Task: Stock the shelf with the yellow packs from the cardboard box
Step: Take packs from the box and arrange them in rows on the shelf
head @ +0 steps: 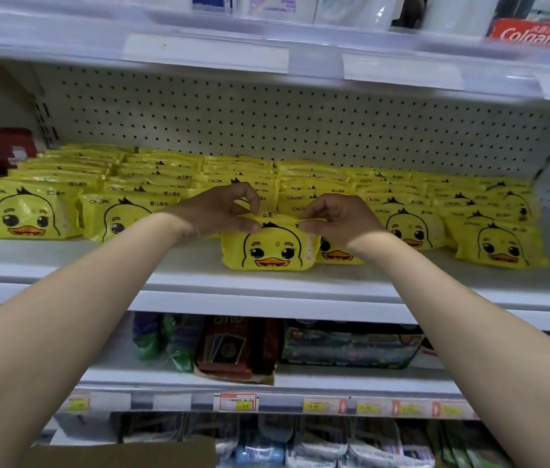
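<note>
Item under handling: one yellow plastic pack printed with a cartoon duck face. It stands upright at the front edge of the white metal shelf, face outward.

The left hand pinches the pack's top edge at 10 o'clock. The right hand pinches the same edge at 2 o'clock. Each grip is narrow, thumb against fingertips, closed on the pack's top seam.

At 3 o'clock, touching the held pack, stands a second duck-face pack, partly hidden by the right wrist.

From 9 o'clock through 12 to 3 o'clock, rows of matching yellow packs fill the shelf back to the white perforated back panel. The rows directly behind the held pack leave it no room to go further back; whether it touches them cannot be told.

At far 9 o'clock sit dark red containers, blurred.

At 1 o'clock, on the shelf above, lies a red Colgate toothpaste carton.

At 6 o'clock, the shelf below carries green packets, a brown card-game box and a dark printed carton. Price labels line its front rail.

At 7 o'clock, on the frame's bottom edge, a brown cardboard box shows only its flap.
</note>
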`<state>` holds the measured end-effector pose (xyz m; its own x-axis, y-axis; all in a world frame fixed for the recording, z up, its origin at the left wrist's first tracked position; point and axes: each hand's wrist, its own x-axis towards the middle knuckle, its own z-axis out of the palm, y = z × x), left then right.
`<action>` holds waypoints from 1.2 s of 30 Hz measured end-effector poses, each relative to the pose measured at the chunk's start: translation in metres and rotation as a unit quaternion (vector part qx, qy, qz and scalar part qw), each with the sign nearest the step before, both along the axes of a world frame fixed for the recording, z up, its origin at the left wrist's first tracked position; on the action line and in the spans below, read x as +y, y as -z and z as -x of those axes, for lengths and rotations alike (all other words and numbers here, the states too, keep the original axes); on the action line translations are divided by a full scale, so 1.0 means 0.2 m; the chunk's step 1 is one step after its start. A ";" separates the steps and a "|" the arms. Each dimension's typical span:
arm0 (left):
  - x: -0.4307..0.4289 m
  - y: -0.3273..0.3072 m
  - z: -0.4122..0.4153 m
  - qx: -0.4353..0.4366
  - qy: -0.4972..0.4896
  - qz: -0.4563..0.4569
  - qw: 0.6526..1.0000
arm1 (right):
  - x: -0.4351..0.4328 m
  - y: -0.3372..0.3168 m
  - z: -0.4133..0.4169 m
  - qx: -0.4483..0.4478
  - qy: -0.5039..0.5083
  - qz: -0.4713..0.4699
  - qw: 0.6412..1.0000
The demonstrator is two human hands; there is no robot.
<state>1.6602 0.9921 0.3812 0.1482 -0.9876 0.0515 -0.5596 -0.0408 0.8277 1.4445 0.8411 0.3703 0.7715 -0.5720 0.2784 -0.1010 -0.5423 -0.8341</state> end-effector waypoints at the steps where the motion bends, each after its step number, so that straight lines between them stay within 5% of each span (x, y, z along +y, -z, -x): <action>1: 0.01 0.01 -0.01 0.004 -0.008 0.006 1.000 | 0.01 0.00 0.00 0.001 0.004 -0.004 1.000; 13: 0.02 -0.08 -0.14 -0.091 -0.088 -0.022 0.992 | 0.03 -0.02 -0.13 0.043 0.060 -0.009 0.997; 19: 0.01 -0.10 -0.21 -0.216 -0.159 -0.001 0.963 | 0.07 -0.02 -0.30 0.068 0.073 0.089 0.991; 26: 0.02 0.00 -0.26 -0.251 -0.228 0.061 0.939 | 0.14 0.02 -0.39 0.141 0.034 0.196 0.970; 36: 0.06 0.02 -0.09 -0.300 -0.339 0.091 0.887 | 0.22 -0.03 -0.34 0.171 0.110 0.354 0.913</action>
